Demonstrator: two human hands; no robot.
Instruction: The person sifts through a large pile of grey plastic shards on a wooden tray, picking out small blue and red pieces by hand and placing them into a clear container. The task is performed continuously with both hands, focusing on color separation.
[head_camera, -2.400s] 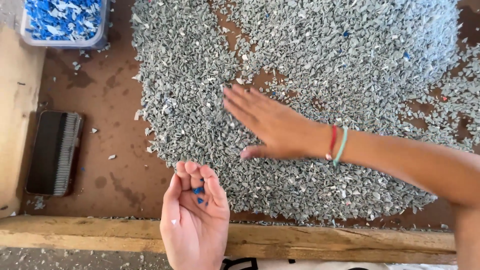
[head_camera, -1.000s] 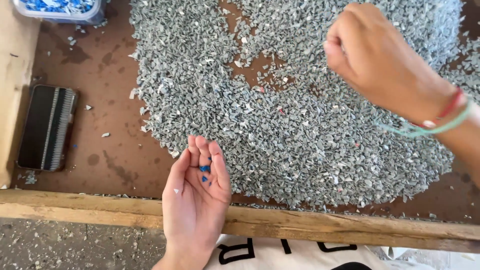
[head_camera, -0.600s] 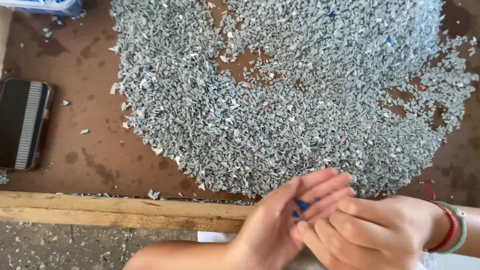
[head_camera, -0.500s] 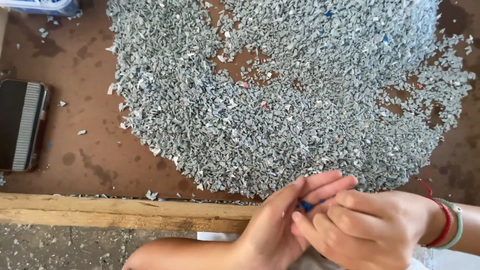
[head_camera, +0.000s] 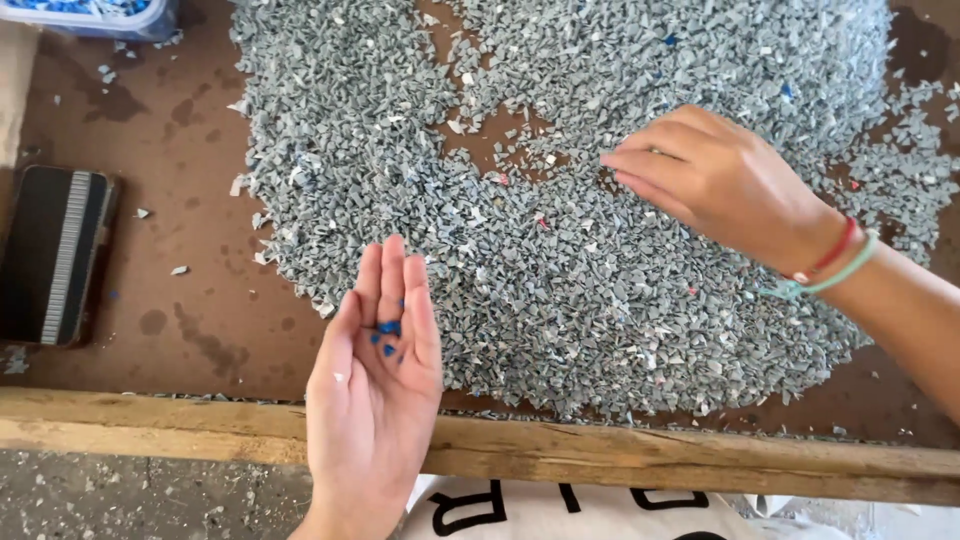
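Back out over the grey chips (head_camera: 600, 250), right hand (head_camera: 720, 180) probably touches them.

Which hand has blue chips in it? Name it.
The left hand: it lies palm up, cupping a few blue chips. The right hand rests palm down on the grey chip pile.

Bare arms; red, green string bracelets (head_camera: 825, 265) on right wrist
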